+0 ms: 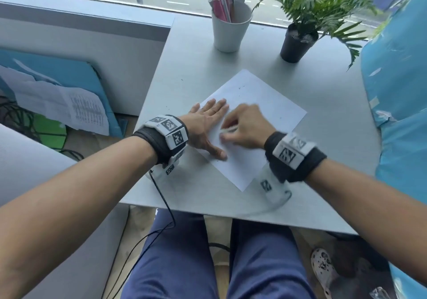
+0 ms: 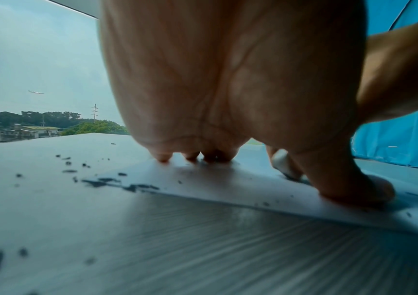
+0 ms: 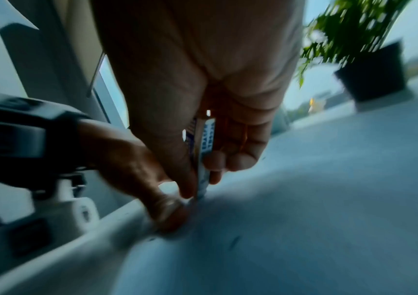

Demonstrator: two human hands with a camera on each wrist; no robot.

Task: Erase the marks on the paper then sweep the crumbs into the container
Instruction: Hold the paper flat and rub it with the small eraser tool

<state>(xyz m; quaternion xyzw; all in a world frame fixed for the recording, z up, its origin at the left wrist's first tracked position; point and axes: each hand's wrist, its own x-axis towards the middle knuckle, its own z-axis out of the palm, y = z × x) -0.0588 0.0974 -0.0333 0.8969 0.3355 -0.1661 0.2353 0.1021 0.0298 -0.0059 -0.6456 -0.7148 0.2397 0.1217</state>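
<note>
- A white rectangular sheet of paper (image 1: 251, 123) lies flat and skewed on the pale grey table top (image 1: 323, 160), one corner pointing toward the person.
- The left hand (image 1: 208, 125) lies palm down on the sheet's left part, fingers straight and spread, thumb pressed near the sheet's near-left edge; it grasps nothing.
- The right hand (image 1: 247, 127) sits just beside the left, over the middle of the sheet, its fingers curled round a small white eraser in a blue-printed sleeve (image 3: 204, 157). The eraser's lower end touches the paper; the hand is motion-blurred.
- Dark eraser crumbs (image 2: 117, 183) lie scattered on the table along the sheet's left edge, with a few specks on the paper itself.
- A white cup holding pens (image 1: 230, 28) and a green plant in a black pot (image 1: 298, 44) stand at the far side of the table, well apart from the sheet.
</note>
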